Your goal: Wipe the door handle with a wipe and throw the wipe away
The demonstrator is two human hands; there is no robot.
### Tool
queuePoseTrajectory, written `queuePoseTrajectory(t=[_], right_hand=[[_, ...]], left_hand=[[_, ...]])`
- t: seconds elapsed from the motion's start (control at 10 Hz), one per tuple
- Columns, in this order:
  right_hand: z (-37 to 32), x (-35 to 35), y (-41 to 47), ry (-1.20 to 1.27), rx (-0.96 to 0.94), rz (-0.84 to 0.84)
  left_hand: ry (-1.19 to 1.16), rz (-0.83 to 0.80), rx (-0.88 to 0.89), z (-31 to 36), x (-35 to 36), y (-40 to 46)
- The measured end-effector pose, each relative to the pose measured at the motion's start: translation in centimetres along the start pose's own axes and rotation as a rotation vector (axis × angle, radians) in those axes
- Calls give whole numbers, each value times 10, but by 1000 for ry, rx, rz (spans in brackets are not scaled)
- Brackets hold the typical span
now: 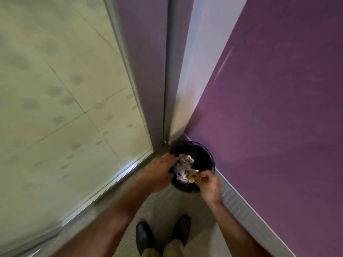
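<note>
In the head view, both hands hung over the black bin [204, 160] in the far corner. The left hand [157, 171] was spread, empty; the right hand [209, 184] pinched a crumpled wipe [192, 178] above the near rim. Released there, it might have fallen outside.

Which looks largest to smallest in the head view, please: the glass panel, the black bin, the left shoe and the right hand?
1. Glass panel, by far the largest.
2. Black bin.
3. Right hand and left shoe look about alike; the shoe is partly hidden by a trouser leg, so I would not rank them.
</note>
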State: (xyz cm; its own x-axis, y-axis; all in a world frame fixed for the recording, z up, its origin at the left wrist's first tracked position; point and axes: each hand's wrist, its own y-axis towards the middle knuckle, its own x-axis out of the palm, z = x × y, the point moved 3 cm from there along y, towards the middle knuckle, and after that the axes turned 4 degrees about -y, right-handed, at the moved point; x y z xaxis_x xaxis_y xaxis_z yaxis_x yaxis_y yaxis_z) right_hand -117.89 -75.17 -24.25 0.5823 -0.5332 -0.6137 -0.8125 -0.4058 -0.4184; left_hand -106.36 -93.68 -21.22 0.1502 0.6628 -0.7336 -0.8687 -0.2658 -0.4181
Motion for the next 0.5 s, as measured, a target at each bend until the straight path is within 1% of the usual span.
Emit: queuePoseTrajectory(t=[0.1,0.2,0.3,0.4,0.5], right_hand=[[62,37,46,-66,65,-15],[110,71,84,-131,103,-22],[137,102,111,-141,93,-66],[148,118,128,-163,56,-47],[144,124,132,-139,2,-6]], left_hand=[[19,-37,-4,-37,66,48],[53,-49,-17,-68,127,77],[102,-62,4,-88,170,99],[108,-57,15,-96,184,114],[79,-23,33,-96,183,118]])
